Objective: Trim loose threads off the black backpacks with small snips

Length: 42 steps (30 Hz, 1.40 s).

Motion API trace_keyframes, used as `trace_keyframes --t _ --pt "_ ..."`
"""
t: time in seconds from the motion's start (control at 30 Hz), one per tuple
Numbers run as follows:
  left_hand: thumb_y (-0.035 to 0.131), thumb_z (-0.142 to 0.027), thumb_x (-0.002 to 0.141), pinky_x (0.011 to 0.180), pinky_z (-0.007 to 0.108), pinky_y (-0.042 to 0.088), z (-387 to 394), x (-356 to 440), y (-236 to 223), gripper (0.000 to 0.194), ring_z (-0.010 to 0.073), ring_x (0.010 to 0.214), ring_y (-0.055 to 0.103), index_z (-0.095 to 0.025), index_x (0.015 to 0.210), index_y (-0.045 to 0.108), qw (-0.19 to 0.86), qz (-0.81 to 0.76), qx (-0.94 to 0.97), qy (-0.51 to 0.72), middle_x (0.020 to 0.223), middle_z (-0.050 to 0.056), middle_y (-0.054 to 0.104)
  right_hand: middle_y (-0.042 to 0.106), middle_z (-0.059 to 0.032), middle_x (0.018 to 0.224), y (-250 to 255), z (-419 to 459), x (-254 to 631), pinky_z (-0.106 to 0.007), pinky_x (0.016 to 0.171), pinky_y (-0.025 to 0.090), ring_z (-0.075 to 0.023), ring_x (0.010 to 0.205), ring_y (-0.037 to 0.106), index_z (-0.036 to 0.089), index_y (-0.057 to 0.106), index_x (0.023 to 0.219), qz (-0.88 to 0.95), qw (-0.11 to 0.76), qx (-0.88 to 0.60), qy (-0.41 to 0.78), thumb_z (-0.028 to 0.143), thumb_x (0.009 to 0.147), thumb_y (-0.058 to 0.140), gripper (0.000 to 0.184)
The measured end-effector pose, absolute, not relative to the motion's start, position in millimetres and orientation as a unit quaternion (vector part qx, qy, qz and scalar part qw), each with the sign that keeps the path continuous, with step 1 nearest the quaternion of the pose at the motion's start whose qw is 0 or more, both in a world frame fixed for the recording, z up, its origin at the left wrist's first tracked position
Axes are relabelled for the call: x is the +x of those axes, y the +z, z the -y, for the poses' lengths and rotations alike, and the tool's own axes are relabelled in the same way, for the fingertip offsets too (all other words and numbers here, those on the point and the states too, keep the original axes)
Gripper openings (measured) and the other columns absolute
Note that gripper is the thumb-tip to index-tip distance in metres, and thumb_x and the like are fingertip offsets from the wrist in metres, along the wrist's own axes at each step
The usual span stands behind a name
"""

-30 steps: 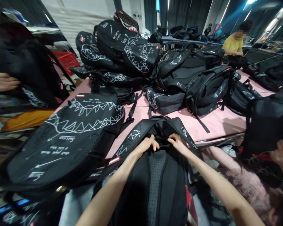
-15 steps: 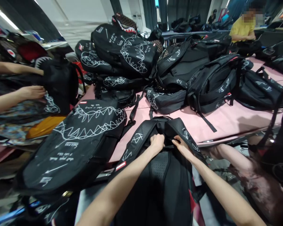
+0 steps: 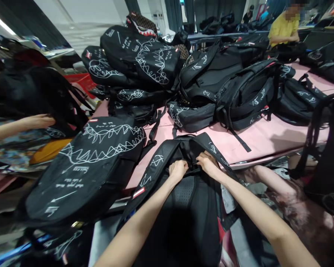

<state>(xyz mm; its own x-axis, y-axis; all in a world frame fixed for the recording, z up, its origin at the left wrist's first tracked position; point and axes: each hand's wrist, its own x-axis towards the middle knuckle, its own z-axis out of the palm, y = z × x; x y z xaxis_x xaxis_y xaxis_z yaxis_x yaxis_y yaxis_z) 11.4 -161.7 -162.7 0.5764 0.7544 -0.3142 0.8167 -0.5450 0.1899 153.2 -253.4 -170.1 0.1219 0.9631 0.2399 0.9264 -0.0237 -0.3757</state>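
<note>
A black backpack point(image 3: 196, 207) lies in front of me, its padded back panel facing up and its top end on the pink table point(image 3: 171, 131). White scribbles mark its shoulder straps point(image 3: 157, 160). Between the straps, near the top, my left hand point(image 3: 178, 170) is closed in a fist on the backpack's black fabric. Just to its right, my right hand point(image 3: 208, 164) pinches black material of the same backpack with bent fingers. A short gap parts the two hands. Exactly which piece each one grips is hard to make out, black on black.
Left of it lies another black backpack point(image 3: 83, 174) with a white zigzag drawing. Several more backpacks point(image 3: 153, 59) are piled at the back. At far left a co-worker's hand point(image 3: 40, 121) handles a dark bag; a person in a yellow shirt point(image 3: 283, 29) works at the back right.
My right fingers have closed in on the fabric, and both hands remain at the backpack's top. The view has shifted slightly. At left, the co-worker's bag has tilted and moved.
</note>
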Motion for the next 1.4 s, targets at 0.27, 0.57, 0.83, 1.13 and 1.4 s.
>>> trace_keyframes --t 0.27,0.57,0.83,1.13,1.4 --pt "0.05 -0.029 0.081 0.072 0.028 0.043 159 5 -163 0.018 0.0224 0.087 0.064 -0.023 0.082 0.067 0.173 -0.423 0.886 -0.084 0.087 0.007 0.069 0.059 -0.0015 0.08 -166 237 145 -0.032 0.076 0.028 -0.0192 0.086 0.047 0.02 0.061 0.076 0.732 0.116 -0.671 -0.01 0.023 0.086 0.057 0.011" --pt "0.051 -0.022 0.079 0.075 0.029 0.047 163 5 -139 0.021 0.022 0.086 0.065 -0.02 0.085 0.071 0.197 -0.439 0.87 -0.109 0.087 0.009 0.07 0.061 -0.0038 0.083 -176 233 144 -0.033 0.076 0.033 -0.0207 0.086 0.052 0.021 0.065 0.08 0.742 0.116 -0.66 -0.016 0.02 0.084 0.055 0.011" --pt "0.058 -0.025 0.073 0.079 0.028 0.048 146 1 -149 0.017 0.02 0.086 0.064 -0.024 0.084 0.071 0.234 -0.458 0.854 -0.08 0.085 0.006 0.07 0.06 -0.0085 0.073 -217 203 165 -0.04 0.06 0.035 -0.0265 0.073 0.055 0.038 0.068 0.071 0.737 0.195 -0.644 -0.062 0.032 0.079 0.049 0.022" --pt "0.057 -0.023 0.074 0.077 0.028 0.046 142 1 -156 0.013 0.0197 0.083 0.064 -0.023 0.076 0.07 0.264 -0.456 0.848 -0.054 0.08 0.005 0.07 0.063 -0.0052 0.077 -183 212 145 -0.034 0.071 0.031 -0.0219 0.081 0.053 0.021 0.067 0.076 0.743 0.121 -0.658 -0.031 0.018 0.085 0.052 0.019" --pt "0.048 -0.025 0.082 0.084 0.03 0.043 145 -3 -150 0.021 0.02 0.091 0.06 -0.018 0.087 0.067 0.335 -0.45 0.826 0.046 0.095 0.007 0.067 0.063 -0.0051 0.084 -169 231 155 -0.034 0.08 0.035 -0.0214 0.085 0.052 0.019 0.066 0.085 0.63 0.275 -0.717 0.116 0.023 0.083 0.055 0.012"
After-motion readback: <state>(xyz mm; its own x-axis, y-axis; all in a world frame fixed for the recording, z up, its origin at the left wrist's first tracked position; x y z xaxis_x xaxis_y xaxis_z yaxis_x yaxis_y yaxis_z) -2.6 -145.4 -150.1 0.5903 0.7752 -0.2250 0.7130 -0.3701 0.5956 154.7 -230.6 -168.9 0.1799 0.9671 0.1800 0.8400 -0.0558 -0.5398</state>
